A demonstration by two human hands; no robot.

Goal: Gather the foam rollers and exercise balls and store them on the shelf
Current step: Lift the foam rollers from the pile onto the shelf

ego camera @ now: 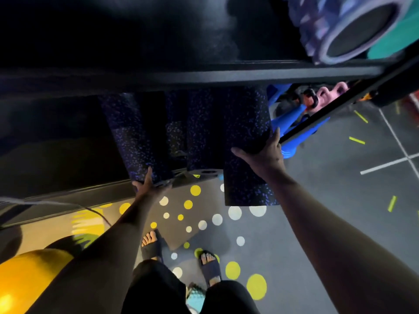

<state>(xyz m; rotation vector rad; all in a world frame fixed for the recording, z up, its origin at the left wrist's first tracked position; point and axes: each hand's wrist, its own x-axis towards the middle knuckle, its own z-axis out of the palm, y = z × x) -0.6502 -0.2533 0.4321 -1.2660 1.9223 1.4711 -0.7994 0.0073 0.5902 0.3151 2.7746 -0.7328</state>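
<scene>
Your right hand [264, 155] gripped the right roller [247, 184], thumb and fingers spread wide over it. Your left hand [145, 183] pressed with straight fingers on the near end of the left roller [127, 137]. Both rollers pointed away from you into the shelf [68, 196]. The right one stuck out most, so it probably needed the next push. You had three speckled rollers, counting the middle roller [199, 132], one purple roller [317, 26] above, and one yellow ball [27, 279] on the floor.

Speckled foam rollers [247, 137]: matt, grainy. Shelf [204, 75]: dark metal, dull sheen. Purple roller [317, 26]: ridged (blurred). Yellow ball [27, 279]: glossy, smooth. Floor [340, 177]: matt, smooth.
</scene>
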